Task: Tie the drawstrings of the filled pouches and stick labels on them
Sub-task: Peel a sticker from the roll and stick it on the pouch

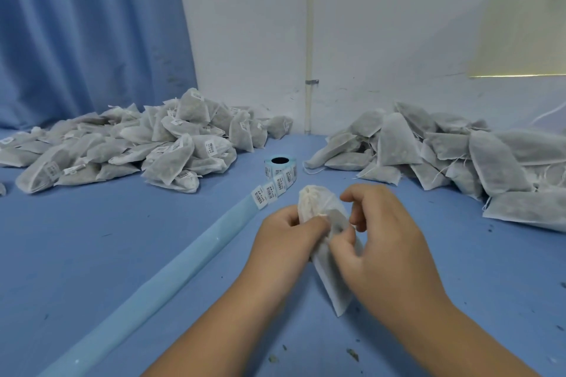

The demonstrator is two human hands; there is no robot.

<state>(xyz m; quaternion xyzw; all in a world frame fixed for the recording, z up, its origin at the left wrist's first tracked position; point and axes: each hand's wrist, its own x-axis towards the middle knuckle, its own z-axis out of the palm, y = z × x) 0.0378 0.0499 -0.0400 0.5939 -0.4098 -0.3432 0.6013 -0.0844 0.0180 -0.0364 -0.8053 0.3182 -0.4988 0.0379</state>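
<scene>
White fabric pouch [330,269] sits just above the blue desk [122,254] near its middle, its gathered neck gripped by the curled fingers [315,225] of the left hand [284,242], while the right hand [386,242] pinches it just below the neck. Beyond the hands stands a label roll [280,164], its bare backing strip [153,278] trailing toward the near left. A heap of labelled pouches [137,147] lies at the far left and an unlabelled heap [459,153] at the far right.
</scene>
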